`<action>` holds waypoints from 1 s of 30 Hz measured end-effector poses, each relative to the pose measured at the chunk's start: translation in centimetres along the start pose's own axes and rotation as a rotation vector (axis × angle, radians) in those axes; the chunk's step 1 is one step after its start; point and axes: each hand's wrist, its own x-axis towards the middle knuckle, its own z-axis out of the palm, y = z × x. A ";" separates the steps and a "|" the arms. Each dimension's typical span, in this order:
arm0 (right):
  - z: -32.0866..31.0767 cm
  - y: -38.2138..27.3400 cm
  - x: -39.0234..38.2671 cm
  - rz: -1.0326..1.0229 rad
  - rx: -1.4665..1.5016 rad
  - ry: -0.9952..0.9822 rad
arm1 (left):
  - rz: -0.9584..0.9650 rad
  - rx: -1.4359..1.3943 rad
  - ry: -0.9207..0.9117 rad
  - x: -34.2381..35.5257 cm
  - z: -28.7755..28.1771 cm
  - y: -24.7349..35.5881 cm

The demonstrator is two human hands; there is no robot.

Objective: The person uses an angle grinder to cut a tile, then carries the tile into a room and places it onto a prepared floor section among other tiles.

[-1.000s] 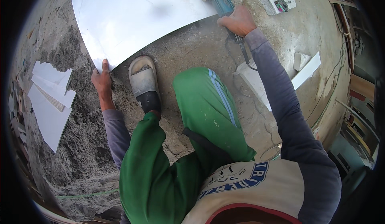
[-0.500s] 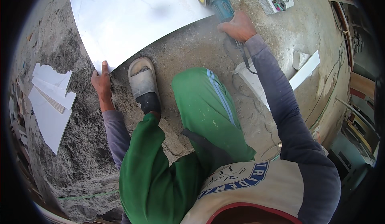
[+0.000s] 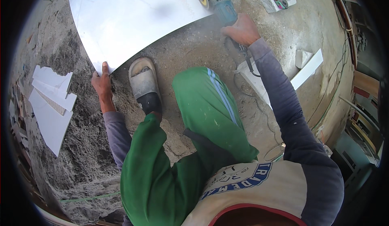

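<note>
Tile: you're mid-cut; right hand fingers clasp grinder, left hand presses flat on its corner. Feed steadily.

Your large white tile lies flat on sandy ground, faintly veined and glossy, its near corner pinned under your left hand. Your teal grinder, gripped in your right hand, sets its yellow disc against the tile's right edge.

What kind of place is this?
Probably a building site. A big white tile lies on sandy ground, the right hand holds an angle grinder, and cut tile pieces lie nearby.
</note>
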 end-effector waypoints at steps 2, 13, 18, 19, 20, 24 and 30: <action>-0.1 0.0 -0.3 -0.003 0.008 0.002 | -0.008 -0.003 -0.011 -0.1 0.0 0.2; -0.3 0.3 -1.8 0.018 0.024 -0.020 | -0.032 -0.008 -0.037 -0.3 -0.1 0.8; -0.4 0.7 -2.4 0.035 0.005 -0.067 | -0.048 -0.072 -0.048 -0.2 0.1 0.3; -0.4 0.7 -2.5 0.037 0.005 -0.066 | -0.062 -0.062 -0.067 -0.1 0.1 0.1; -0.3 0.8 -2.6 0.033 -0.001 -0.055 | -0.033 -0.041 -0.015 0.1 0.2 0.0; 0.0 1.2 -3.0 0.026 -0.012 -0.034 | -0.079 -0.081 -0.053 0.5 0.1 -0.4; 0.5 2.0 -3.9 -0.018 -0.015 0.064 | -0.052 -0.064 -0.083 0.3 -0.1 -0.1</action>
